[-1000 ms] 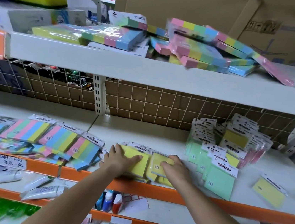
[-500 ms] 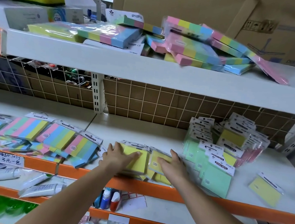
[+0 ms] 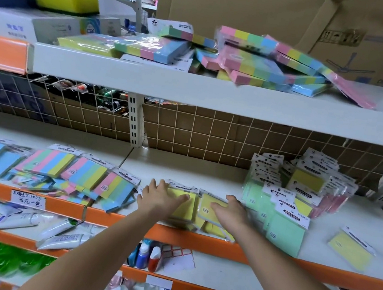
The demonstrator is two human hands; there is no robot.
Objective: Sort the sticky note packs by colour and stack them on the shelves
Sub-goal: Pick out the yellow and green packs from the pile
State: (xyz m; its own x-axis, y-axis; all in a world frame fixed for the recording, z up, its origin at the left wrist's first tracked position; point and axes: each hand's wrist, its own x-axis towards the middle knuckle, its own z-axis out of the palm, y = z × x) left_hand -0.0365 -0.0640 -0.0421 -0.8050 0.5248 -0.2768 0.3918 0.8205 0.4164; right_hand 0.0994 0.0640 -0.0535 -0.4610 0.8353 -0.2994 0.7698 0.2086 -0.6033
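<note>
On the middle shelf (image 3: pixel 182 168), near its orange front lip, both hands lie flat with straight fingers on a small spread of yellow sticky note packs (image 3: pixel 185 206): the left hand (image 3: pixel 159 198) presses the top of the left-most pile, the right hand (image 3: pixel 228 209) rests on the pack beside it, and neither curls round anything. These packs look light and thin, each a small paper pad sealed in a glossy clear sleeve with a white header card at the top, so they will likely slide over one another easily and a pile pushed from one side could fan out or slip off the lip. The pad itself should be fairly stiff and not fragile; the header card and loose sleeve edge are floppy and a poor place to pinch. A sound hold would be across the pad's two long edges, thumb on one side and fingers on the other, squaring several packs together. Just to the right stands a leaning heap of green packs (image 3: pixel 281 228), touching or nearly touching the right hand, and a lone yellow pack (image 3: pixel 351 251) lies well apart further right.
</note>
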